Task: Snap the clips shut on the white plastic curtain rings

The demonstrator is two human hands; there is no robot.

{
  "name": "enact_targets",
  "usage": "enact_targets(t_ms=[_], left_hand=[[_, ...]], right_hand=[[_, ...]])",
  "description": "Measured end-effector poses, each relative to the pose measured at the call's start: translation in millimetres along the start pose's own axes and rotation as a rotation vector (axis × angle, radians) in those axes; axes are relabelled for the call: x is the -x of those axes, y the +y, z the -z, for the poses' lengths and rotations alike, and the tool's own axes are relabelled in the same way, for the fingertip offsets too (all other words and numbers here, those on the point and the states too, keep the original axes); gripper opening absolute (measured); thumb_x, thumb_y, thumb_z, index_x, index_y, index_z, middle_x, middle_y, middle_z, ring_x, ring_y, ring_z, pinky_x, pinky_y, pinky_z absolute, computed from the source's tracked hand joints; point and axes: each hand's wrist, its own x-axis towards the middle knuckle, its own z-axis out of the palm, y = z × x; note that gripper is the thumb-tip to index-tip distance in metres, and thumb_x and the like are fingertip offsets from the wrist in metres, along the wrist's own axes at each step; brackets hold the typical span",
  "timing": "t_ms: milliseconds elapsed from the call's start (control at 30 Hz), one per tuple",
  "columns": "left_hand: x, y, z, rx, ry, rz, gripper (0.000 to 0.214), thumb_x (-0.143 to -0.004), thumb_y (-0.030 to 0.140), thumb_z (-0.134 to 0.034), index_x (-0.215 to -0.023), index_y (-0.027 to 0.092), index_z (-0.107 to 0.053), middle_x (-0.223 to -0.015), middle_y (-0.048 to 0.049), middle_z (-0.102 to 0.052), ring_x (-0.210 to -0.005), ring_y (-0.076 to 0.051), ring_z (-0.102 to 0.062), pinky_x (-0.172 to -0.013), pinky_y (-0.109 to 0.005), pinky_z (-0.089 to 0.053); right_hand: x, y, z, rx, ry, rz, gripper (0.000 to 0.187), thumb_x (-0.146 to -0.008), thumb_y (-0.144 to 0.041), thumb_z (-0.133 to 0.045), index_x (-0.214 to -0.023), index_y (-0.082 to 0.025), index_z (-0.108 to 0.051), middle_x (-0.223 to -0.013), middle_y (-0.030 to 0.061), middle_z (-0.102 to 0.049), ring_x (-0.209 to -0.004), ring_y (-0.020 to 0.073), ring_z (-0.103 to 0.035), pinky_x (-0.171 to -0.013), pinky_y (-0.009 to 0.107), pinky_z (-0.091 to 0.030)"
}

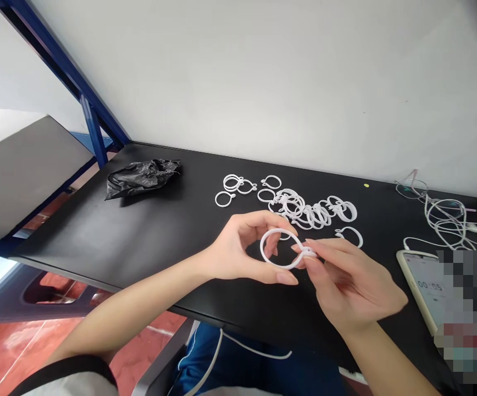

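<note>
Head view, the only one: just below the middle of the frame, above the tabletop, held from left and right, one white ring. Round loop toward the left, narrow end with small tabs toward the right; long axis, if taken from loop to tabs, nearly level across the frame, with slight fall to the right. By judgement, most important relation: tabs nearer to the right hand, directly inside its grip; loop nearer to the left hand.

Right grip: thumb and forefinger brought together, clamped on the tabs, thumb below, forefinger above; wrist toward the lower right of the frame. Left grip: curved like letter C and apparently closed on the loop, thumb along the lower edge, forefinger over the upper edge; exact contact points not possible to tell. Left forearm stretched up from the lower left of the frame.

Beyond, right of the middle of the frame: pile of similar rings. Toward the right edge, beside the right hand: phone.
</note>
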Motion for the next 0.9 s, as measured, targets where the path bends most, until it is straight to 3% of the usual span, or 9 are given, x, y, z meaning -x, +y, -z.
enact_targets(t_ms=[133, 267, 400, 567, 767, 900], left_hand=[[0, -4, -0.7, 0.050, -0.010, 0.029, 0.049, -0.066, 0.029, -0.092, -0.108, 0.018, -0.071, -0.073, 0.0031, -0.054, -0.064, -0.008, -0.053, -0.061, -0.020, -0.051], [2, -2, -4.0, -0.040, 0.045, 0.013, 0.050, -0.073, 0.038, -0.087, -0.115, 0.018, -0.070, -0.076, 0.0020, -0.054, -0.065, -0.008, -0.054, -0.063, -0.021, -0.053], [3, 1, -7.2, -0.257, 0.141, -0.162, 0.048, -0.080, 0.036, -0.082, -0.122, 0.020, -0.067, -0.082, 0.0002, -0.058, -0.069, -0.009, -0.056, -0.065, -0.020, -0.053], [2, 4, -5.7, -0.453, 0.119, -0.357, 0.055, -0.086, 0.038, -0.076, -0.136, 0.023, -0.058, -0.090, -0.0025, -0.064, -0.068, -0.009, -0.057, -0.067, -0.023, -0.054], [-3, 7, -0.7, -0.596, 0.109, -0.428, 0.072, -0.071, 0.049, -0.086, -0.132, 0.020, -0.062, -0.085, -0.0027, -0.067, -0.070, -0.012, -0.057, -0.070, -0.028, -0.055], [-4, 9, 1.4, -0.651, 0.151, -0.451, 0.066, -0.072, 0.048, -0.086, -0.129, 0.022, -0.066, -0.082, -0.0001, -0.061, -0.068, -0.011, -0.055, -0.064, -0.025, -0.053]], right_hand=[[2, 0, -1, -0.075, 0.043, -0.056, 0.044, -0.078, -0.001, -0.076, -0.113, -0.027, -0.073, -0.090, 0.0021, -0.080, -0.066, 0.0184, -0.075, -0.047, 0.028, -0.060], [3, -2, -2, -0.111, 0.048, -0.135, 0.036, -0.080, -0.002, -0.075, -0.107, -0.026, -0.074, -0.092, 0.0028, -0.080, -0.068, 0.0186, -0.076, -0.050, 0.028, -0.063], [1, -3, -1, -0.086, 0.027, -0.147, 0.034, -0.081, -0.002, -0.074, -0.105, -0.027, -0.074, -0.097, 0.0025, -0.080, -0.075, 0.0194, -0.078, -0.056, 0.028, -0.066], [2, -3, 0, -0.036, -0.004, -0.123, 0.030, -0.082, -0.005, -0.075, -0.103, -0.026, -0.073, -0.094, 0.0018, -0.081, -0.075, 0.0198, -0.079, -0.058, 0.028, -0.068], [7, -3, 1, -0.011, -0.018, -0.090, 0.027, -0.081, -0.006, -0.076, -0.099, -0.026, -0.073, -0.098, 0.0027, -0.081, -0.065, 0.0186, -0.077, -0.050, 0.028, -0.066], [5, -4, 2, -0.003, -0.006, -0.061, 0.032, -0.081, -0.003, -0.076, -0.102, -0.027, -0.074, -0.098, 0.0018, -0.081, -0.070, 0.0199, -0.078, -0.052, 0.029, -0.066]])
